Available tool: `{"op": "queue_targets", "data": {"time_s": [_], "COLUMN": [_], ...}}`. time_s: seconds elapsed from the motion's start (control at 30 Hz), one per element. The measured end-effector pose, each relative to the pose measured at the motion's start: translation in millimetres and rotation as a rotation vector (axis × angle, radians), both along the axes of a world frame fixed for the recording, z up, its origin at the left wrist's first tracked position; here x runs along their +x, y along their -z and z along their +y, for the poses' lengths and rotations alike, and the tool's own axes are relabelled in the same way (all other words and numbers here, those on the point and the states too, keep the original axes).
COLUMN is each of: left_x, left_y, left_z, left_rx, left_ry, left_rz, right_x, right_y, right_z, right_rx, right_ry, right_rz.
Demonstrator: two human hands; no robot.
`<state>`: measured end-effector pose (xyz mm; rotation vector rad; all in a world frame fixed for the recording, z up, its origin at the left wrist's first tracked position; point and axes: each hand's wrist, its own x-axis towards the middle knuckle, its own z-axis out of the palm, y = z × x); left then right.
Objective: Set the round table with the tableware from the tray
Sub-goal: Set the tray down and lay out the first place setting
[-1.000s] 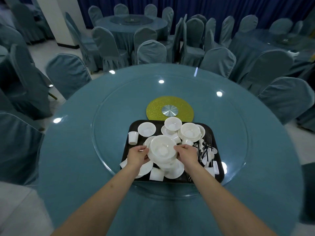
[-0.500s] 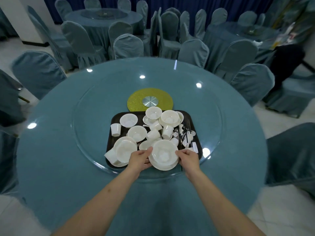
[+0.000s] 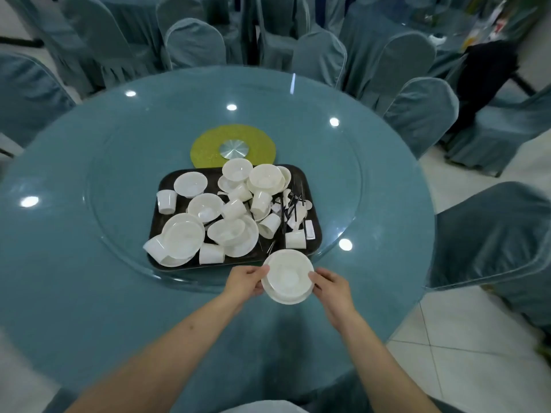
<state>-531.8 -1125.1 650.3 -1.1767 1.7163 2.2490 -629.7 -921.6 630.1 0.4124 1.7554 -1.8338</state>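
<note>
Bowl-on-plate stack [image 3: 288, 275], upright, between left hand [image 3: 245, 281] and right hand [image 3: 330, 286].

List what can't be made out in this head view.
- Whether the bowl on its plate, held by the left hand and right hand, touches the table: hidden beneath.
- Items among the black chopsticks on the tray: too small.
- Person's body: cut off by the bottom edge.

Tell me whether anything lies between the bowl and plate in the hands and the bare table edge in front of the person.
Nothing visible does. The left hand and right hand hold the bowl and plate just past the near rim of the tray; the round table below and nearer shows only cloth.
</note>
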Motion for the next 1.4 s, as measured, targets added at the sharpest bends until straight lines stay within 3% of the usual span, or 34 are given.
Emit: {"op": "queue_targets", "data": {"time_s": [0.33,0.73,1.4], "left_x": [5,-5,-6], "left_y": [59,99,108], "left_z": [41,50,49], "left_rx": [-0.143,-0.19,-0.14], "left_ry": [0.024,0.042,0.087], "left_rz": [-0.181,-0.328,-0.38], "right_x": [19,3,-4], "right_y": [50,80,106], "right_z": [48,52,54], "right_rx": [0.024,0.135,0.319], "right_ry": [-0.056,-0.116,-0.2], "right_rz": [-0.159,-0.156,-0.113]}}
